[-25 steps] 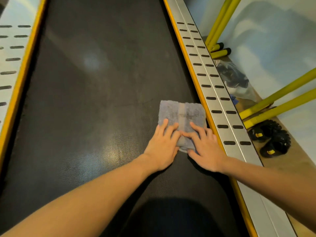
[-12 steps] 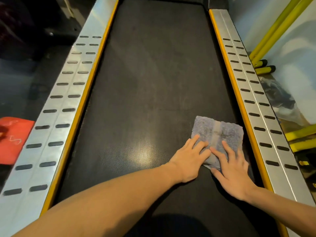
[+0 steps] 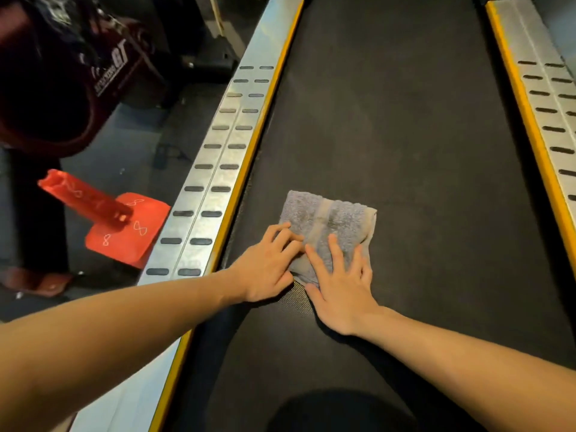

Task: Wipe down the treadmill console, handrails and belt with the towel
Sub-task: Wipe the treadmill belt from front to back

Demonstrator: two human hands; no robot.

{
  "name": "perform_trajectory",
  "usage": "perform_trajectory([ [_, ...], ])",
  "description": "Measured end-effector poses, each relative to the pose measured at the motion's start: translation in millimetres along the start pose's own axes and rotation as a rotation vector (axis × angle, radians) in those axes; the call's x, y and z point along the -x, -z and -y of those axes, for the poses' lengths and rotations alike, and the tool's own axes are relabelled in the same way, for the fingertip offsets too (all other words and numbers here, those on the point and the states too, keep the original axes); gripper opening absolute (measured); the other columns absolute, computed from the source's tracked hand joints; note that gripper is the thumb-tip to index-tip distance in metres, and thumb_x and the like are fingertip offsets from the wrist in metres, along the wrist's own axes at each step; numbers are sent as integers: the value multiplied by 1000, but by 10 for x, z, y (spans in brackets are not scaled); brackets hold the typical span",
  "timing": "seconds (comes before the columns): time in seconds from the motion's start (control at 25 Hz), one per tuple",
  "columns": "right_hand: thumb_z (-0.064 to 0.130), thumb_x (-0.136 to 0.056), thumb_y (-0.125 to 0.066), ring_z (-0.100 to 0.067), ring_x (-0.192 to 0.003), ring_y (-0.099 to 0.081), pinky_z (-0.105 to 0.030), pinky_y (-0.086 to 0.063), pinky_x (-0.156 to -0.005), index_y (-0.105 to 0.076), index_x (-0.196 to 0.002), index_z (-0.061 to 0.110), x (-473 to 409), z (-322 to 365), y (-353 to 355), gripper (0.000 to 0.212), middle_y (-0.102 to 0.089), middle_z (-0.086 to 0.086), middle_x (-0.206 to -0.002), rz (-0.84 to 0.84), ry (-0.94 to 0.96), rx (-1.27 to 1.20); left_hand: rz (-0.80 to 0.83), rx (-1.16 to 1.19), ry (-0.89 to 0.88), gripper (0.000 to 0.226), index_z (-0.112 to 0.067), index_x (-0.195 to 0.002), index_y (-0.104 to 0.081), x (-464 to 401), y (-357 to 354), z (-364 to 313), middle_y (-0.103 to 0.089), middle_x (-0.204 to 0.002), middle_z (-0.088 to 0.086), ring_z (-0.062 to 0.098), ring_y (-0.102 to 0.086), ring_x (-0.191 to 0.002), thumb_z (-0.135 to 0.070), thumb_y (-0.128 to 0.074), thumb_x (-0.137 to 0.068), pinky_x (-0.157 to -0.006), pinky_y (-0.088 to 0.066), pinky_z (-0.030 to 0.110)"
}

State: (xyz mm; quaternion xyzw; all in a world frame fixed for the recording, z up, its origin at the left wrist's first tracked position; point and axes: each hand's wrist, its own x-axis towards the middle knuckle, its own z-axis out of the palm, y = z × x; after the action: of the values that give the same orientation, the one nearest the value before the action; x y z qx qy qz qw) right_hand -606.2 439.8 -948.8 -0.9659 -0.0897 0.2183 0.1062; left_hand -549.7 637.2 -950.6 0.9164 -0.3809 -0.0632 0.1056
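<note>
A folded grey towel (image 3: 330, 222) lies flat on the black treadmill belt (image 3: 420, 151), near the belt's left edge. My left hand (image 3: 268, 266) presses on the towel's near left corner with its fingers spread. Beside it, my right hand (image 3: 339, 285) lies flat on the towel's near right part, fingers apart. Both palms rest partly on the belt. The console and handrails are out of view.
Silver side rails with yellow trim and dark slots run along the belt, the left rail (image 3: 215, 169) and the right rail (image 3: 548, 101). A red plastic stand (image 3: 118, 226) sits on the dark floor to the left. Dark red equipment (image 3: 62, 73) fills the upper left.
Both hands have slid the towel across the belt from the right rail to the left side. The view has swung left with them.
</note>
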Motion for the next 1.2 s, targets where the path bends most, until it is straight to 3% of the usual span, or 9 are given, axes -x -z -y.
perform_trajectory([
  [0.08, 54, -105, -25, -56, -147, 15, -61, 5, -119, 19, -156, 44, -176, 319, 17, 68, 31, -6, -164, -13, 73, 0, 26, 8, 111, 41, -18, -126, -48, 186, 143, 303, -48, -130, 8, 28, -35, -124, -37, -55, -90, -107, -44, 44],
  [0.16, 56, -104, -28, -55, -147, 4, -60, -4, -118, 15, -156, 46, -310, 508, 16, 69, 24, -7, -167, -37, 124, 15, 38, 13, 140, 49, -19, -126, -47, 252, 266, 543, -47, -127, 6, 24, -37, -119, -40, -58, -84, -100, -48, 46],
  [0.32, 63, -99, -33, -49, -139, -17, -56, -24, -108, 4, -156, 51, -400, 508, -29, 69, 8, -8, -170, -101, 136, 41, 107, -14, 91, 89, -17, -154, -25, 144, 268, 684, -24, -158, 11, 34, -28, -138, -50, -59, -79, -109, -35, 40],
  [0.4, 66, -98, -34, -46, -134, -26, -52, -29, -100, -3, -157, 52, -394, 465, -19, 68, -1, -9, -170, -141, 162, 59, 83, -40, 77, 95, -17, -159, -15, 128, 209, 692, -9, -166, 10, 37, -22, -143, -54, -54, -82, -111, -32, 40],
  [0.48, 67, -97, -34, -44, -132, -29, -50, -29, -97, -7, -157, 51, -383, 436, -22, 67, -4, -7, -170, -157, 163, 49, 57, -51, 39, 92, -15, -160, -14, 189, 148, 717, -7, -168, 10, 38, -22, -144, -55, -50, -85, -113, -30, 40],
  [0.72, 61, -99, -40, -47, -149, -2, -55, -16, -115, -5, -156, 53, -321, 569, 34, 67, 11, 1, -170, -83, 45, -36, 96, -71, 46, 86, -8, -155, -28, 211, 195, 676, -26, -160, 17, 37, -27, -138, -51, -53, -85, -112, -32, 42],
  [0.84, 57, -101, -42, -48, -151, 5, -57, -8, -119, -11, -155, 53, -326, 627, 21, 63, 13, 2, -170, -65, 13, -105, 91, -57, 101, 69, -9, -139, -43, 212, 194, 601, -40, -145, 15, 36, -34, -128, -49, -51, -82, -107, -39, 48],
  [1.0, 54, -102, -40, -46, -151, 10, -56, -1, -121, -14, -155, 52, 21, 706, -108, 58, 14, 3, -169, -52, 61, -153, 71, -97, 250, 59, -10, -125, -49, 503, 134, 175, -45, -133, 15, 37, -39, -118, -48, -43, -80, -103, -40, 51],
  [1.2, 52, -104, -37, -48, -150, 20, -56, 13, -122, -4, -157, 50, 1009, 955, -539, 62, 24, 1, -167, 33, 108, -98, 152, -74, 375, 61, -15, -130, -46, 1413, -34, -585, -44, -139, 12, 36, -38, -126, -51, -41, -82, -110, -36, 51],
])
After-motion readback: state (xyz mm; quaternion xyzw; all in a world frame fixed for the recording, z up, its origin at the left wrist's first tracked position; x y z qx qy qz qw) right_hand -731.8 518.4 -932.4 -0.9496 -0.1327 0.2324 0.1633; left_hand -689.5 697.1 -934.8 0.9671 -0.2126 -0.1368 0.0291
